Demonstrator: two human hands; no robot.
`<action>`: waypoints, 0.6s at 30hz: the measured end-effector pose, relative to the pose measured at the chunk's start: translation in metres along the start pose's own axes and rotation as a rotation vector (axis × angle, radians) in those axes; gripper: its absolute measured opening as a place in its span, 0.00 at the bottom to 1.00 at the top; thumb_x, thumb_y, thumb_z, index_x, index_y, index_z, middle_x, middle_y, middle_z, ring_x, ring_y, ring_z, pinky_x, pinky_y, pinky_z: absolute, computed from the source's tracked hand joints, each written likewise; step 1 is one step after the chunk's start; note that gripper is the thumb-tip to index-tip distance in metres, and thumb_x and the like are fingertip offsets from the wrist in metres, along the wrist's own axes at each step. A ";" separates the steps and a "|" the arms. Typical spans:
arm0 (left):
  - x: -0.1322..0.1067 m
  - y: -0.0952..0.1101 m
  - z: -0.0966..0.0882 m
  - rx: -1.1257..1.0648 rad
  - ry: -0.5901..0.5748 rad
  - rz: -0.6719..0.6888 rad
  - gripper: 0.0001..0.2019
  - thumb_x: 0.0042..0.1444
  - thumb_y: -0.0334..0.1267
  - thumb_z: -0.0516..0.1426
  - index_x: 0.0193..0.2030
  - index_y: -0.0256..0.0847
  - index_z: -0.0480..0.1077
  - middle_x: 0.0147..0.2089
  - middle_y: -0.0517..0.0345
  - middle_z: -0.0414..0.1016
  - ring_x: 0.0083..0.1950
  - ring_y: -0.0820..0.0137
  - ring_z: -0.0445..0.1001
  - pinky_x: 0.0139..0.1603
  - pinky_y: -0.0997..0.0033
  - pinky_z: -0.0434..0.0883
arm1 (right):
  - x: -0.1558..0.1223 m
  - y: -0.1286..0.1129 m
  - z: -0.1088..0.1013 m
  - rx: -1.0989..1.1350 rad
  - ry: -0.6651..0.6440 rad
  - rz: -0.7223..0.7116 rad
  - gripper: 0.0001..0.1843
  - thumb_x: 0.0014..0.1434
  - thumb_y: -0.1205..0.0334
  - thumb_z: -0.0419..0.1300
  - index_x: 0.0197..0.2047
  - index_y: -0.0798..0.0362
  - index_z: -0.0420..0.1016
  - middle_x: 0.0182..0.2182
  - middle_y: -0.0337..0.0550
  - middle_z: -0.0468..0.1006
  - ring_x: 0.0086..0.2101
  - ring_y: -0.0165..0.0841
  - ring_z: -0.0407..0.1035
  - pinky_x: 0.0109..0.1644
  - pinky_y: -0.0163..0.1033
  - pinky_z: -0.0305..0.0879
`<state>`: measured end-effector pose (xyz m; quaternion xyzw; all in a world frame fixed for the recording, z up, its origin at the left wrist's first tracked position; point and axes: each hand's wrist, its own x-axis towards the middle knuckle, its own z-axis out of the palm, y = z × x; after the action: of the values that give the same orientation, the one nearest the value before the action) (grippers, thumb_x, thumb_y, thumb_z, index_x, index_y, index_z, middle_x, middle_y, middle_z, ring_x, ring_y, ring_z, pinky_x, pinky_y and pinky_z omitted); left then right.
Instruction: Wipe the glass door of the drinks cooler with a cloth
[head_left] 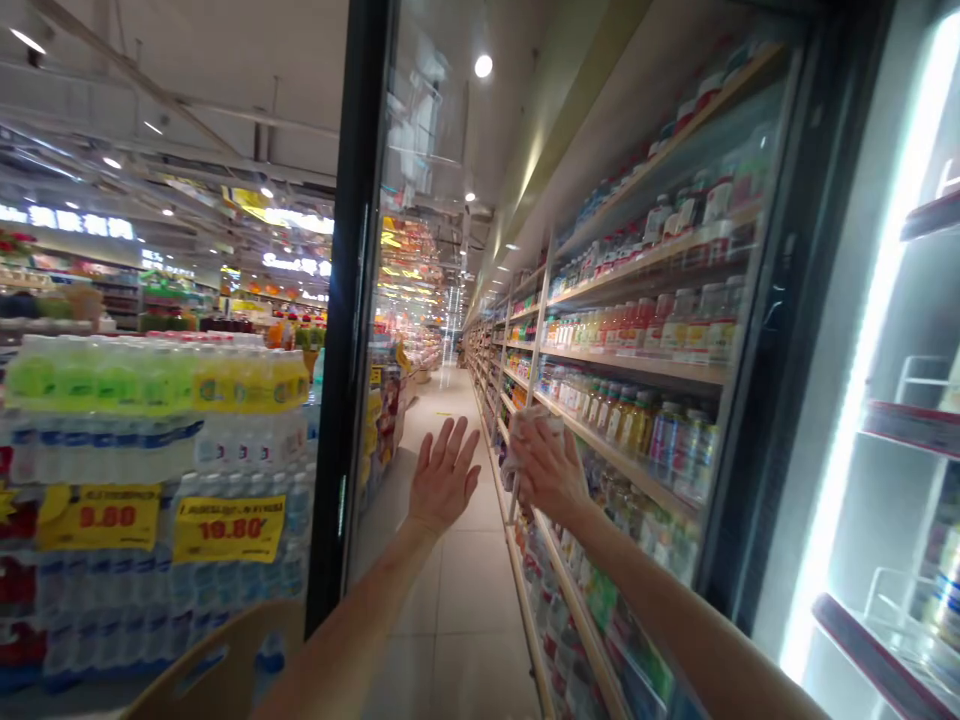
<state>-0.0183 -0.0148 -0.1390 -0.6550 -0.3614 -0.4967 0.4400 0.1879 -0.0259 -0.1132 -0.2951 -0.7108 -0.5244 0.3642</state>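
Two bare hands are standing apart before a glass door (358, 250). Nearer the door's left edge, the left hand (444, 480) could be smudging the glass if its palm is touching; contact cannot be told. Around mid-door, the cloth (512, 460) could be slipping or bunching, since the right hand (551, 465) is holding it beneath lightly bent fingers, seemingly without a full wrap. Uneven pressure could also be swinging the door. The left forearm (367, 605) is slanting up and rightward, its empty hand spreading its fingers; the right forearm (652, 590) is slanting up and leftward, its fingertips pointing upward.
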 end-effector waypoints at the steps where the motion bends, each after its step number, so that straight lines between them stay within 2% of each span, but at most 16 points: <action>1: 0.000 0.000 0.001 -0.001 -0.002 -0.002 0.25 0.60 0.38 0.48 0.64 0.39 0.51 0.64 0.48 0.56 0.69 0.65 0.39 0.67 0.57 0.43 | -0.007 0.017 -0.005 -0.043 0.037 0.115 0.25 0.56 0.62 0.50 0.58 0.51 0.61 0.58 0.48 0.62 0.63 0.39 0.44 0.64 0.56 0.38; 4: -0.001 0.000 0.004 -0.006 -0.004 -0.007 0.26 0.59 0.38 0.49 0.64 0.39 0.51 0.64 0.48 0.56 0.69 0.66 0.37 0.67 0.57 0.42 | -0.021 0.063 -0.016 -0.156 0.115 0.498 0.28 0.57 0.63 0.48 0.61 0.55 0.56 0.62 0.56 0.54 0.63 0.46 0.42 0.61 0.62 0.42; 6: -0.002 -0.001 0.008 -0.015 -0.021 -0.016 0.26 0.59 0.38 0.48 0.64 0.39 0.50 0.65 0.48 0.54 0.69 0.66 0.37 0.67 0.56 0.41 | -0.023 0.069 -0.015 -0.164 0.123 0.613 0.30 0.57 0.62 0.48 0.63 0.57 0.52 0.63 0.58 0.49 0.63 0.49 0.40 0.60 0.65 0.42; 7: -0.002 -0.001 0.010 -0.020 -0.033 -0.020 0.26 0.60 0.38 0.48 0.64 0.40 0.50 0.65 0.49 0.53 0.69 0.66 0.37 0.67 0.56 0.41 | -0.025 0.061 -0.011 -0.146 0.104 0.598 0.30 0.57 0.62 0.48 0.63 0.57 0.52 0.63 0.58 0.49 0.63 0.49 0.39 0.60 0.65 0.42; 9: -0.003 -0.003 0.016 -0.021 -0.062 -0.027 0.25 0.60 0.39 0.47 0.64 0.40 0.50 0.65 0.49 0.53 0.69 0.65 0.37 0.67 0.55 0.41 | -0.030 0.030 0.000 -0.078 0.018 0.434 0.29 0.57 0.63 0.49 0.62 0.56 0.54 0.62 0.56 0.54 0.63 0.48 0.39 0.61 0.63 0.42; 12: -0.002 -0.008 0.024 -0.017 -0.103 -0.018 0.24 0.60 0.39 0.47 0.63 0.39 0.52 0.66 0.49 0.52 0.69 0.64 0.37 0.67 0.55 0.42 | -0.045 -0.025 0.019 0.090 -0.192 -0.009 0.28 0.54 0.66 0.51 0.60 0.54 0.59 0.60 0.51 0.60 0.63 0.41 0.44 0.63 0.56 0.41; 14: 0.000 -0.015 0.028 -0.037 -0.142 0.004 0.24 0.60 0.37 0.46 0.63 0.39 0.52 0.66 0.49 0.52 0.69 0.65 0.37 0.66 0.55 0.45 | -0.050 -0.044 0.027 0.203 -0.287 -0.288 0.28 0.53 0.68 0.51 0.59 0.54 0.60 0.61 0.46 0.60 0.62 0.36 0.46 0.65 0.50 0.42; 15: 0.000 -0.021 0.029 -0.056 -0.167 0.027 0.23 0.60 0.35 0.46 0.63 0.40 0.52 0.66 0.50 0.51 0.69 0.65 0.37 0.66 0.56 0.47 | -0.048 -0.045 0.029 0.241 -0.303 -0.375 0.28 0.52 0.69 0.51 0.59 0.54 0.61 0.61 0.44 0.59 0.62 0.34 0.46 0.65 0.48 0.41; 16: 0.000 -0.026 0.029 -0.077 -0.196 0.056 0.23 0.60 0.32 0.45 0.63 0.40 0.52 0.66 0.51 0.51 0.69 0.66 0.37 0.65 0.57 0.49 | -0.042 -0.042 0.031 0.258 -0.304 -0.410 0.28 0.53 0.69 0.50 0.58 0.53 0.61 0.61 0.43 0.58 0.62 0.33 0.46 0.65 0.47 0.40; 18: -0.006 -0.039 0.027 -0.100 -0.254 0.087 0.24 0.59 0.28 0.44 0.62 0.41 0.53 0.67 0.51 0.51 0.69 0.67 0.38 0.65 0.57 0.51 | -0.022 -0.027 0.034 0.230 -0.274 -0.325 0.27 0.54 0.69 0.50 0.58 0.53 0.61 0.61 0.43 0.59 0.63 0.35 0.44 0.66 0.50 0.35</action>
<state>-0.0465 0.0242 -0.1396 -0.7487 -0.3604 -0.4078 0.3785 0.1715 -0.0014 -0.1521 -0.2019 -0.8469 -0.4466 0.2065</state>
